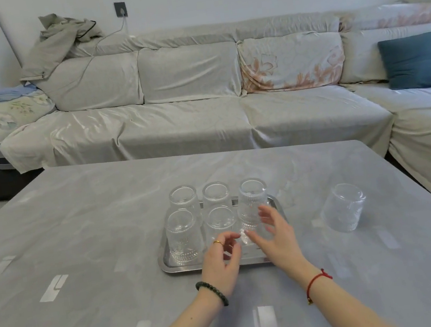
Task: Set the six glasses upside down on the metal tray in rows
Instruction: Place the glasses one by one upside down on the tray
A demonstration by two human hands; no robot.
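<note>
No legible text, label, brand, number or sign appeared anywhere in the head-camera view: the embossed patterns on the glasses (pixel 183 234) showed no readable lettering, and the metal tray (pixel 167 264) and the grey table (pixel 80 237) bore no markings that could be read.

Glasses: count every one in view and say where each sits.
6. Five on the metal tray: back row; front row. One on the table, right of the tray.

Soft, even daylight; table (pixel 80 237) glare patches; wide-angle edge bending.
</note>
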